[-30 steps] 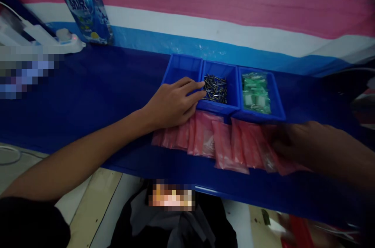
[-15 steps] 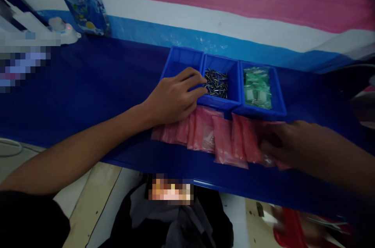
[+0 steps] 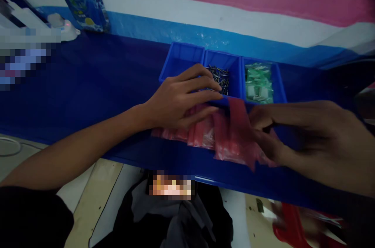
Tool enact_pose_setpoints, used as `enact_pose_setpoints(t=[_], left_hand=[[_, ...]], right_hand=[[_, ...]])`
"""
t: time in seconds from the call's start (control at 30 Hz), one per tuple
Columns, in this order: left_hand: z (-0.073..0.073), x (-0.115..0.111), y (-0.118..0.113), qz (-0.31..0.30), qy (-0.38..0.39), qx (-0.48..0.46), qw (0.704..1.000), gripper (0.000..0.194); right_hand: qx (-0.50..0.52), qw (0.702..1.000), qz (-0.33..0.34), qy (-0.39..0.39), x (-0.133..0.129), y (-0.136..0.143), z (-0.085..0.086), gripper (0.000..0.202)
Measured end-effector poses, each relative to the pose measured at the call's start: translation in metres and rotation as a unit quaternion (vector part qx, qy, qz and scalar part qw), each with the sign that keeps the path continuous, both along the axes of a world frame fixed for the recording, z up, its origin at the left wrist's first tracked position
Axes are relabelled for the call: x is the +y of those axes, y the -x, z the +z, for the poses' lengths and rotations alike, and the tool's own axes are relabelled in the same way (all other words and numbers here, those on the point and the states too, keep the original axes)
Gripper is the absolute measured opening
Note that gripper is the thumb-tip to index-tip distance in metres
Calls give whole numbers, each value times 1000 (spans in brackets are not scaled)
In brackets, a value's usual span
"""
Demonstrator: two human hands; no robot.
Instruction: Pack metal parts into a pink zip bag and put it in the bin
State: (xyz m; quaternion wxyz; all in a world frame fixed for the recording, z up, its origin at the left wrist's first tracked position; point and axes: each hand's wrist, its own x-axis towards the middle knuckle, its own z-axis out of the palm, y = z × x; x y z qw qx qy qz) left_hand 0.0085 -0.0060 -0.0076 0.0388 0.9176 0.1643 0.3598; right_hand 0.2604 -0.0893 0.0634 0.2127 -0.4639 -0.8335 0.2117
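Observation:
My left hand (image 3: 187,97) reaches over the front of the blue bins, fingers spread and nothing seen in them. Below its palm, several pink plastic bags (image 3: 202,134) lie in an overlapping row on the blue table. My right hand (image 3: 307,134), blurred by motion, pinches a pink plastic bag (image 3: 240,123) that stands raised above the row's right end. Past my left fingertips is the middle blue bin (image 3: 231,62), holding dark metal screws (image 3: 219,78). The left blue bin (image 3: 184,54) shows a bare inside, though my hand covers part of it.
The right blue bin (image 3: 279,84) contains clear bags with green and white parts (image 3: 259,82). A blue detergent pouch (image 3: 83,2) and a white power strip (image 3: 68,31) are at the back left. Below the table's front edge, a red object (image 3: 290,222) shows at lower right.
My right hand has moved up and left from the row's right end, now with a pink bag lifted. My left fingers have stretched further right and spread wider.

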Motion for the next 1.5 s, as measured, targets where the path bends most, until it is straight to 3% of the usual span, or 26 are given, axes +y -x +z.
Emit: enact_pose_setpoints(t=[0.13, 0.3, 0.43, 0.6, 0.7, 0.83, 0.9, 1.0, 1.13, 1.3, 1.4, 1.5], left_hand=[[14, -18, -2, -102, 196, -56, 974, 33], [23, -24, -4, -120, 341, -59, 930, 55], [24, -22, -4, -48, 310, -66, 947, 52], [18, -23, -5, 15, 232, -60, 971, 49], [15, -23, -4, 43, 134, -41, 989, 45], [18, -25, -2, 115, 0, -17, 993, 47], [20, -28, -3, 99, 5, 9, 995, 58], [19, -31, -8, 26, 20, 40, 999, 70], [17, -30, -14, 8, 4, 50, 999, 55], [24, -29, -9, 69, -17, 9, 997, 57], [27, -29, -5, 99, 84, -39, 991, 64], [29, -28, -5, 57, 179, -127, 974, 66]], right_hand=[[127, 987, 40, -91, 5, 34, -13, 17], [216, 959, 21, -180, 15, 24, -37, 15], [273, 948, -59, -151, 22, 7, -51, 14], [260, 961, 0, -99, 22, 7, -65, 6], [219, 967, -37, -127, 18, 13, -66, 10], [285, 941, -78, -163, 15, 22, -65, 23], [277, 943, -69, -172, 13, 24, -65, 27], [226, 963, -17, -148, 10, 25, -65, 22], [196, 970, 18, -140, 7, 25, -65, 23], [272, 943, -64, -181, 10, 28, -69, 22], [294, 923, -117, -216, 14, 28, -75, 14], [294, 908, -158, -253, 18, 26, -80, 15]])
